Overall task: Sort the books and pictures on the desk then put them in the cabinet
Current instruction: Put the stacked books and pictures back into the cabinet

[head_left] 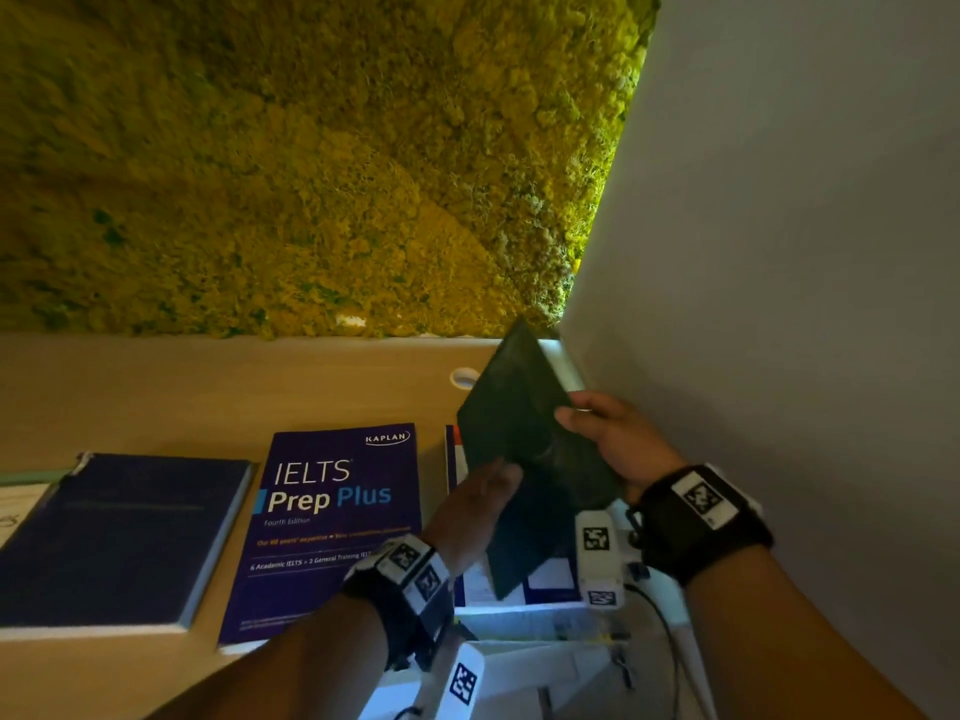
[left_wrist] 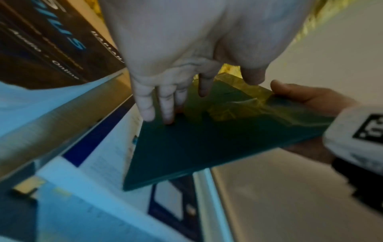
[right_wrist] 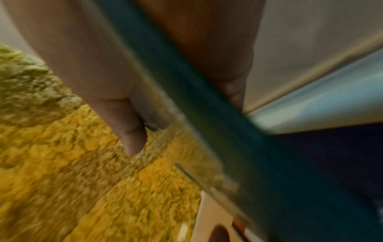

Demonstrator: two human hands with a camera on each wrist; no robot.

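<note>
I hold a dark green flat panel [head_left: 530, 459] tilted above the desk's right end; I cannot tell whether it is a book or a picture. My left hand [head_left: 498, 475] pinches its left edge, thumb on top. My right hand [head_left: 571, 413] grips its right edge beside the wall. In the left wrist view my left hand [left_wrist: 186, 101] lies against the panel [left_wrist: 207, 144], whose glossy face mirrors the moss. In the right wrist view my right hand [right_wrist: 184, 121] clamps the panel's edge [right_wrist: 207, 101]. Under it lies a blue-and-white book [head_left: 519, 589].
A purple IELTS Prep Plus book [head_left: 337, 522] and a dark blue hardback [head_left: 119, 532] lie flat on the wooden desk [head_left: 208, 387]. A sheet of paper [head_left: 15, 511] shows far left. A moss wall [head_left: 311, 148] backs the desk, a white wall [head_left: 779, 252] bounds the right.
</note>
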